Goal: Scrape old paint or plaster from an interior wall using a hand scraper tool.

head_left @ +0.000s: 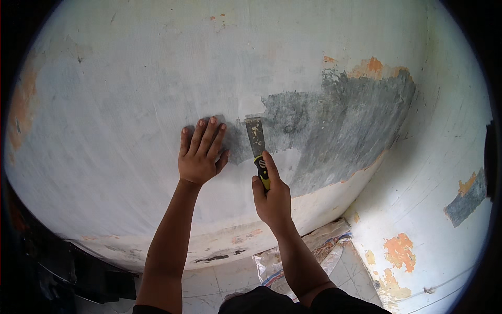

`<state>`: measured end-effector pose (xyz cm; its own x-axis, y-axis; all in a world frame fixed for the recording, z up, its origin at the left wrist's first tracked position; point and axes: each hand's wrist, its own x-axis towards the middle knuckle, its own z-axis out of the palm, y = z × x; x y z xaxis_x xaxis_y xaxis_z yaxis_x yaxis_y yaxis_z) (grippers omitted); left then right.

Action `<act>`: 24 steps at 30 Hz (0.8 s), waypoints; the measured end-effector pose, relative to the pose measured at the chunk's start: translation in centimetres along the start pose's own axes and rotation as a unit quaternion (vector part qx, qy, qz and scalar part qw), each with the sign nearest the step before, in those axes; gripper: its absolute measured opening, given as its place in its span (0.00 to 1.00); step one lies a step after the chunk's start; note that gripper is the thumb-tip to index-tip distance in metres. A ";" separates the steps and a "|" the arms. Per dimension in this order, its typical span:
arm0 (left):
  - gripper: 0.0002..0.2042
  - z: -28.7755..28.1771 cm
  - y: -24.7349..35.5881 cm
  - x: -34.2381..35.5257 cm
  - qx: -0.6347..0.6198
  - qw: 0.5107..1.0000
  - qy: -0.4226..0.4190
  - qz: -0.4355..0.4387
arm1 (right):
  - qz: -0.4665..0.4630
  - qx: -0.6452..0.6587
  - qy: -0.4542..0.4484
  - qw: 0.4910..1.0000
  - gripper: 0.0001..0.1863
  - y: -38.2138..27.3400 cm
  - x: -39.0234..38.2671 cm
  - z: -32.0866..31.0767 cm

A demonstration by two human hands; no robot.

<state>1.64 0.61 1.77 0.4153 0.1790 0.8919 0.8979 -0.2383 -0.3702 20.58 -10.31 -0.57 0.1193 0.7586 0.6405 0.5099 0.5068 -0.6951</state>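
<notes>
My right hand (273, 196) is closed round the black and yellow handle of a putty knife (255, 135), its index finger stretched along the handle. Bits of pale paint cling to the knife's grey blade, and the blade's tip meets the wall at the edge of the white paint. To the left, my left hand (202, 152) lies flat against the white wall (130, 104), fingers spread and pointing up. A bare grey patch (345, 125), stripped of paint, stretches right from between the hands toward the corner.
Orange paint (374, 68) shows above the grey patch. The right wall (418, 199) has peeled orange spots and a small grey strip (465, 199). A whitish sack (334, 235) lies on the tiled floor (204, 282) at the wall's foot. Dark objects (89, 272) stand at lower left.
</notes>
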 end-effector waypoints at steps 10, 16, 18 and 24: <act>0.27 0.0 -0.1 0.0 0.001 1.000 0.004 0.000 | 0.050 0.032 0.015 0.998 0.33 -0.1 0.1 0.6; 0.27 0.1 -0.1 0.1 0.001 1.000 0.007 0.005 | 0.020 0.039 -0.007 0.999 0.33 0.0 0.2 -0.6; 0.27 0.0 -0.1 0.0 -0.002 1.000 0.003 0.013 | 0.069 0.039 -0.014 0.997 0.33 -0.4 0.6 -0.5; 0.28 -0.1 0.0 0.0 0.003 1.000 0.006 0.013 | 0.055 0.022 -0.017 0.998 0.33 -0.3 0.7 -1.4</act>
<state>1.59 0.50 1.78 0.4363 0.1608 0.8853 0.8878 -0.2372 -0.3945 21.76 -10.50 0.55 0.1429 0.8241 0.5481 0.4568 0.4363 -0.7752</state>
